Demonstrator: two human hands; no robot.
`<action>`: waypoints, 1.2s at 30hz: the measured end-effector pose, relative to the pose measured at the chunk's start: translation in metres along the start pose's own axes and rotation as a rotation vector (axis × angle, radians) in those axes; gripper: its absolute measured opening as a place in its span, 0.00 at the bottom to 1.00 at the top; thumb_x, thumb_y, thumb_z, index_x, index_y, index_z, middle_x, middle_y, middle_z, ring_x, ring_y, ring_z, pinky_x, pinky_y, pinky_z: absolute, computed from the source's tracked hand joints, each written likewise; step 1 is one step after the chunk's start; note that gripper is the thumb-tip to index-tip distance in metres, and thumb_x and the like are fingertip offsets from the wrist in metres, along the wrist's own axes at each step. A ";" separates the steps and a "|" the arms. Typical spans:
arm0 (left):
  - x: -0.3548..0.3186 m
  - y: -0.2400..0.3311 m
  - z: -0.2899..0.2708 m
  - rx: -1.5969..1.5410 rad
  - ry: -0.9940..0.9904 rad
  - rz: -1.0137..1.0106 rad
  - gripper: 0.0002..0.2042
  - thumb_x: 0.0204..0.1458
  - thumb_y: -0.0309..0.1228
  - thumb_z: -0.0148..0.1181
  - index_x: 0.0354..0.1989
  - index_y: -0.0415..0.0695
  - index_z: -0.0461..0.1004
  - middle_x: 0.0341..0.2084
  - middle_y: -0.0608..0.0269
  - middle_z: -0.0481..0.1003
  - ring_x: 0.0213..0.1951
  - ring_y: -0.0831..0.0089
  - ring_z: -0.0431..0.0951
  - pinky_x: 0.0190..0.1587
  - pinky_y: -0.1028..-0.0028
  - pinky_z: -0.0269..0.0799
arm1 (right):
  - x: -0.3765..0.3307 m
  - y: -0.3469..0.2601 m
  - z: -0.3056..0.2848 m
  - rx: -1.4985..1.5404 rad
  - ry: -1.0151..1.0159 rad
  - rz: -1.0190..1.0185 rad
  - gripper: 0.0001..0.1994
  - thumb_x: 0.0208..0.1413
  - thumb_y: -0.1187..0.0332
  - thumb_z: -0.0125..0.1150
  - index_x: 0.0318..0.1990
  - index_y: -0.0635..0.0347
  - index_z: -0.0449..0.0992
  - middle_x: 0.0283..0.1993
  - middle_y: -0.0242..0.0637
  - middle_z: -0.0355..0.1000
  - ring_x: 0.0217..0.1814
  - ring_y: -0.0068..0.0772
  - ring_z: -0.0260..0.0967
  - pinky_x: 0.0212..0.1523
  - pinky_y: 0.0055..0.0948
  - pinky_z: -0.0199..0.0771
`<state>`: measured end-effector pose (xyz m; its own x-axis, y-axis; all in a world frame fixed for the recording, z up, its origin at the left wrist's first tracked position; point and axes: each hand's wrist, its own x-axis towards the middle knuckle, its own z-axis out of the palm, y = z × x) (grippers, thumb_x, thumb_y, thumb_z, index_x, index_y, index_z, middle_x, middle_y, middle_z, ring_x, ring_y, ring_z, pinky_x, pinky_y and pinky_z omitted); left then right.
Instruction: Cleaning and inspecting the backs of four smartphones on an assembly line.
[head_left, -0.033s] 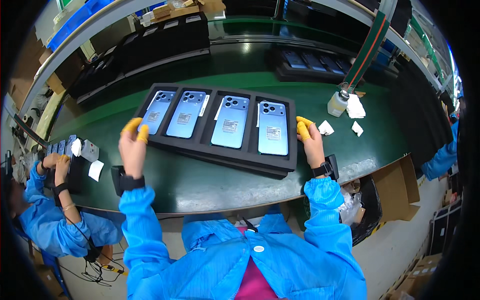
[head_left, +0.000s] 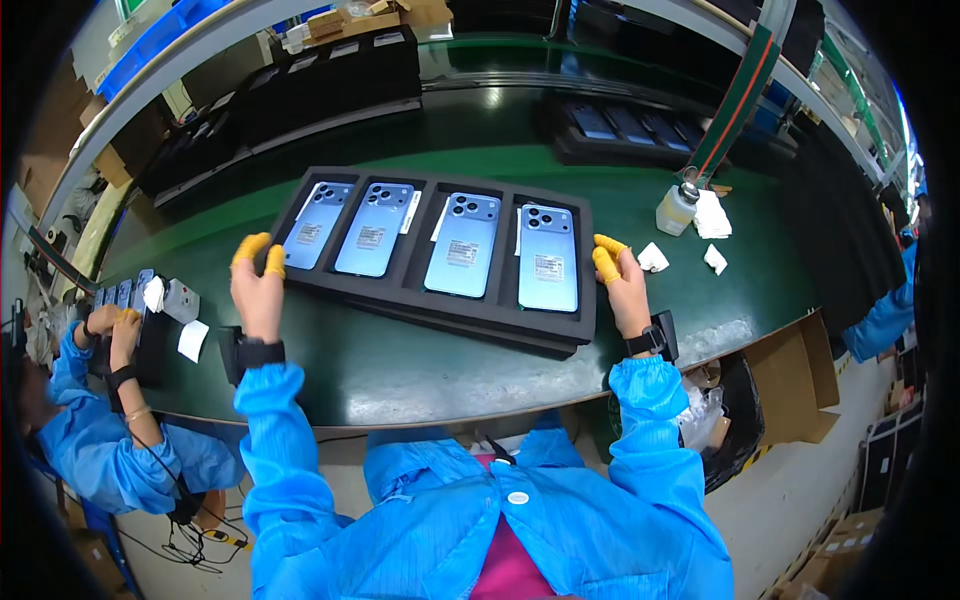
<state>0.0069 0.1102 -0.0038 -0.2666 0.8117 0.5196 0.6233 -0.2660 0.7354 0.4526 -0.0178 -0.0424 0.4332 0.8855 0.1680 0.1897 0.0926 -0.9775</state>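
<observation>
A dark foam tray [head_left: 400, 285] lies on the green bench in front of me, atop another dark layer. Four slots hold blue phones, backs up: a leftmost phone [head_left: 317, 228], a second phone [head_left: 375, 235], a third phone [head_left: 462, 243] and a rightmost phone [head_left: 548, 262]. Pale labels mark their backs, and white slips stick up beside them. My left hand [head_left: 258, 295], with yellow finger cots, is open just off the tray's left end. My right hand [head_left: 628, 295], also in yellow cots, has its fingers apart at the right end; whether they touch it I cannot tell.
A bottle of pale liquid [head_left: 676, 208] stands at right beside white wipes [head_left: 711, 214] and crumpled scraps [head_left: 653, 258]. More phones sit in a far tray [head_left: 630, 128]. At left, a co-worker's hands [head_left: 118, 325] are near phones. An open carton [head_left: 795, 380] is below right.
My left hand has shifted slightly left, away from the tray's left end. The tray and my right hand have barely moved.
</observation>
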 end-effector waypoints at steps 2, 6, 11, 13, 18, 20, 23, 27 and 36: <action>0.024 -0.044 0.013 0.185 0.114 0.179 0.17 0.53 0.33 0.61 0.48 0.37 0.74 0.47 0.47 0.74 0.49 0.51 0.73 0.54 0.65 0.66 | -0.002 0.005 -0.001 -0.010 -0.010 -0.082 0.20 0.58 0.67 0.60 0.55 0.65 0.67 0.51 0.40 0.70 0.49 0.30 0.70 0.46 0.25 0.72; 0.032 -0.068 0.029 0.172 -0.067 -0.031 0.22 0.52 0.40 0.59 0.51 0.38 0.73 0.47 0.44 0.74 0.50 0.49 0.73 0.54 0.62 0.66 | -0.026 -0.033 0.005 -0.532 0.059 -0.226 0.22 0.53 0.72 0.63 0.56 0.66 0.66 0.53 0.45 0.66 0.53 0.37 0.68 0.50 0.31 0.71; 0.012 -0.049 0.019 0.282 -0.103 -0.061 0.21 0.49 0.38 0.63 0.49 0.38 0.74 0.45 0.43 0.74 0.47 0.48 0.74 0.50 0.60 0.69 | -0.083 -0.164 0.032 0.198 -0.335 -0.292 0.20 0.57 0.81 0.50 0.58 0.64 0.65 0.55 0.40 0.67 0.58 0.30 0.64 0.59 0.29 0.63; -0.007 -0.020 0.006 0.300 -0.157 -0.119 0.22 0.50 0.41 0.62 0.48 0.36 0.74 0.41 0.44 0.77 0.42 0.51 0.79 0.45 0.61 0.72 | -0.092 -0.200 0.052 0.005 -0.603 -0.527 0.19 0.58 0.77 0.48 0.58 0.69 0.65 0.59 0.46 0.65 0.60 0.39 0.64 0.56 0.34 0.67; -0.073 -0.020 0.017 0.697 0.252 -0.201 0.19 0.53 0.42 0.61 0.42 0.36 0.73 0.35 0.47 0.74 0.38 0.52 0.75 0.42 0.59 0.71 | -0.110 -0.260 0.107 -0.338 -0.595 -1.415 0.16 0.37 0.72 0.61 0.34 0.75 0.69 0.32 0.45 0.63 0.35 0.39 0.64 0.34 0.35 0.67; -0.084 -0.005 0.020 0.587 0.164 -0.121 0.19 0.53 0.41 0.60 0.42 0.36 0.73 0.35 0.48 0.74 0.38 0.52 0.75 0.42 0.60 0.70 | -0.112 -0.289 0.086 -0.623 -0.971 -1.238 0.30 0.59 0.57 0.54 0.62 0.65 0.53 0.60 0.36 0.65 0.49 0.39 0.68 0.46 0.18 0.73; -0.085 -0.003 0.000 0.533 0.123 -0.090 0.18 0.53 0.40 0.60 0.41 0.36 0.73 0.35 0.49 0.73 0.38 0.53 0.74 0.42 0.61 0.70 | -0.111 -0.292 0.088 -0.759 -0.924 -1.297 0.28 0.57 0.61 0.55 0.60 0.66 0.56 0.58 0.38 0.66 0.49 0.41 0.68 0.47 0.22 0.72; -0.080 -0.001 -0.014 0.473 0.070 -0.073 0.17 0.53 0.39 0.60 0.40 0.35 0.72 0.35 0.50 0.73 0.37 0.53 0.74 0.42 0.62 0.69 | -0.114 -0.283 0.088 -0.889 -0.869 -1.371 0.25 0.53 0.66 0.55 0.57 0.67 0.60 0.54 0.41 0.67 0.48 0.42 0.67 0.48 0.27 0.70; -0.096 0.005 -0.041 0.395 0.004 -0.072 0.15 0.54 0.36 0.59 0.38 0.34 0.71 0.34 0.52 0.71 0.37 0.55 0.72 0.42 0.65 0.67 | -0.103 -0.270 0.079 -0.903 -0.986 -1.532 0.21 0.45 0.79 0.55 0.51 0.70 0.68 0.46 0.47 0.68 0.48 0.47 0.66 0.50 0.38 0.67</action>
<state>0.0056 0.0095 -0.0318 -0.3223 0.8190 0.4747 0.8372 0.0126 0.5467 0.2871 -0.0975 0.1940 -0.9474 0.2415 0.2102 0.2912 0.9228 0.2525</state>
